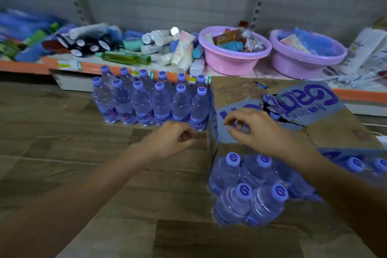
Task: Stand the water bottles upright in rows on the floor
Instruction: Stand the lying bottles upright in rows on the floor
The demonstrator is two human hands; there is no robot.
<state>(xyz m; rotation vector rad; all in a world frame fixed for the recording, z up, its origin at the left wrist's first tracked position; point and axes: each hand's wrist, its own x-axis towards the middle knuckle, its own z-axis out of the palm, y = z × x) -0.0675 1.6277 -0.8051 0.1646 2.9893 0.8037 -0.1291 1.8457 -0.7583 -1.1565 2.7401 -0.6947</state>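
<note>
Two rows of clear purple-capped water bottles [150,100] stand on the wooden floor [62,132]; left hand [167,140] loosely curled, empty; right hand [255,130] half-open, empty.

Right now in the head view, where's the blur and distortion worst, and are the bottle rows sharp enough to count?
Head view: heavy smear on the packets at far left of the shelf; wide-angle bends the wall rails; dim, purple-tinted light. Both hands, left and right, are slightly soft. The standing bottle rows are fairly sharp: two rows, six caps each.
</note>
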